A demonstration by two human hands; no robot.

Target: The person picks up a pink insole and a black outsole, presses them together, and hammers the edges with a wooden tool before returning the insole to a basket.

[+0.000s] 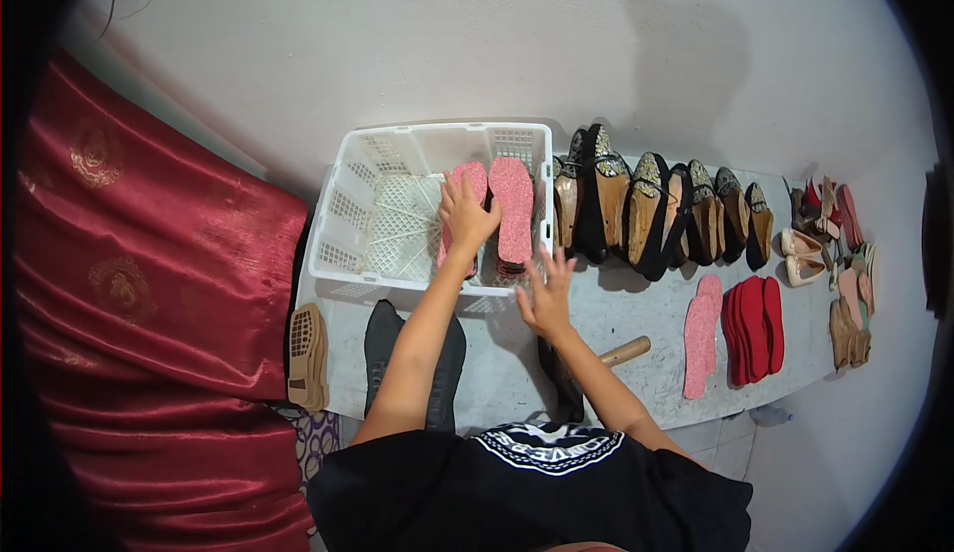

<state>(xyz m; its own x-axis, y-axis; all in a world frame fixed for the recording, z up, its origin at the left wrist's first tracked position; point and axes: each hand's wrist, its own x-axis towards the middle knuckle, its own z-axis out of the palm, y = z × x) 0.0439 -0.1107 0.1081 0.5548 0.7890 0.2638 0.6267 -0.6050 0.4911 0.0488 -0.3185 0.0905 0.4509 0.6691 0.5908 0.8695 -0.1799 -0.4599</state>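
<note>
A white plastic basket (378,279) stands on the table against the wall. Inside it, toward the right, lie two stacks of pink speckled insoles, a left stack (472,176) and a right stack (512,209). My left hand (465,216) rests over the left stack with its fingers apart. Just outside the basket's front right corner is my right hand (549,294), fingers spread and nothing held, near the lower end of the right stack. Below it a hammer with a wooden handle (626,351) lies on the table, its head partly hidden by my right arm.
Dark shoes with glittery uppers (646,209) stand in a row right of the basket. Pink insoles (702,338) and red insoles (753,331) lie further right, then small shoes (801,257). Black soles (452,363) and tan soles (308,358) sit in front. A red curtain (169,254) hangs left.
</note>
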